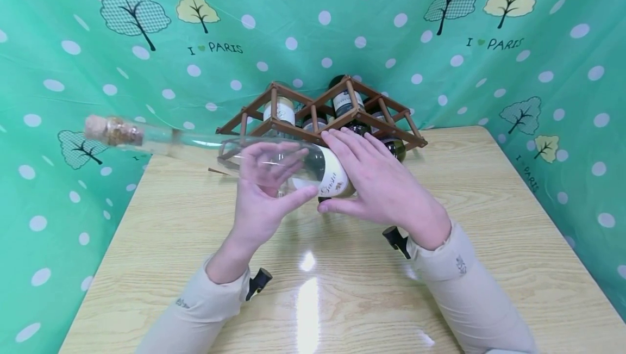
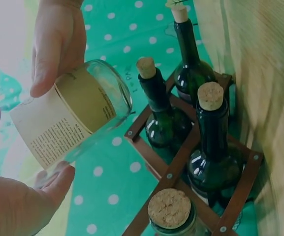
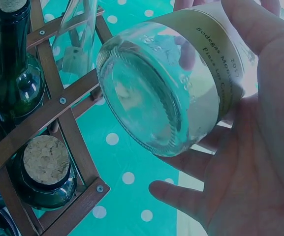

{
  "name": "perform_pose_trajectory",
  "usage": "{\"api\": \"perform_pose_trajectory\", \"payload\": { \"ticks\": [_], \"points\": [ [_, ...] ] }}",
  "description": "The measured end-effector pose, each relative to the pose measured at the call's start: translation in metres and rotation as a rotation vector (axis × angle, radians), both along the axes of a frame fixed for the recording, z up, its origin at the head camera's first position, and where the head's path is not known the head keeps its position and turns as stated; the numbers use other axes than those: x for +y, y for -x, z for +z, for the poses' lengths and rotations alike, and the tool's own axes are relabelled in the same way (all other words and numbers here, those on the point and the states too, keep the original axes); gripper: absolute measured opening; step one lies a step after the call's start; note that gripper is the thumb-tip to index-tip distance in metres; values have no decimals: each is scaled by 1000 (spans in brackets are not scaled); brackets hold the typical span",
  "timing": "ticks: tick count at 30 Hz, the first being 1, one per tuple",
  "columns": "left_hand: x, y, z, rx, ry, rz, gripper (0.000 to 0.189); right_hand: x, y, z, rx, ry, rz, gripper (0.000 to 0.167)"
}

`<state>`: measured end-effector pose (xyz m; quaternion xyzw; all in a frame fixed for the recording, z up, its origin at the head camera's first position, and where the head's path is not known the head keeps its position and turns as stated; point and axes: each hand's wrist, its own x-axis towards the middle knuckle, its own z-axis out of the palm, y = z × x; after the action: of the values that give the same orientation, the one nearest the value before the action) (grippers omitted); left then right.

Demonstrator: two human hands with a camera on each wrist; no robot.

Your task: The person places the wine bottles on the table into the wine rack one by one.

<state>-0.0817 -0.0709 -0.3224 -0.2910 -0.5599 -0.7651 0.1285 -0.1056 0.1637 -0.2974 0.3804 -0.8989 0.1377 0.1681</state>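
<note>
A clear glass bottle (image 1: 205,144) with a cork (image 1: 114,130) lies almost level in the air, its neck toward the left and blurred. My left hand (image 1: 261,196) holds the middle of it; its fingers show through the glass and the thumb lies in front. Around the labelled base end, my right hand (image 1: 376,185) grips with fingers over the top and thumb below. The right wrist view shows the thick round bottom of the bottle (image 3: 146,98) facing the camera. Printed text covers the back label (image 2: 58,137) in the left wrist view.
Behind the hands a brown wooden wine rack (image 1: 313,132) stands at the back of the table (image 1: 186,267). Several corked bottles sit in it, mostly dark green, such as one green bottle (image 2: 213,167). A dotted green cloth (image 1: 323,17) hangs behind.
</note>
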Motion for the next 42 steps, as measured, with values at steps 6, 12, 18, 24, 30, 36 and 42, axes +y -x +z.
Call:
{"api": "perform_pose_trajectory", "payload": {
  "ticks": [6, 12, 18, 24, 30, 36, 42],
  "points": [
    [4, 0, -1, 6, -18, -40, 76, 0, 3, 1, -26, 56, 60, 116],
    [5, 0, -4, 23, -12, -53, 76, -1, 4, 0, -77, 146, 144, 103],
    [4, 2, -3, 28, -4, -52, 78, -1, 6, -1, -61, 206, 207, 86],
    [2, 3, -4, -2, -3, -49, 78, 0, 7, -2, -4, 210, 211, 84],
    [2, 2, -2, -55, 17, -20, 79, 0, 9, -2, 46, 221, 200, 84],
    [1, 0, 0, -127, 36, -8, 79, 1, 9, -3, 94, 225, 165, 85],
    [-2, -2, 4, -173, 70, 30, 82, 3, 13, -2, 149, 239, 142, 82]
  ]
}}
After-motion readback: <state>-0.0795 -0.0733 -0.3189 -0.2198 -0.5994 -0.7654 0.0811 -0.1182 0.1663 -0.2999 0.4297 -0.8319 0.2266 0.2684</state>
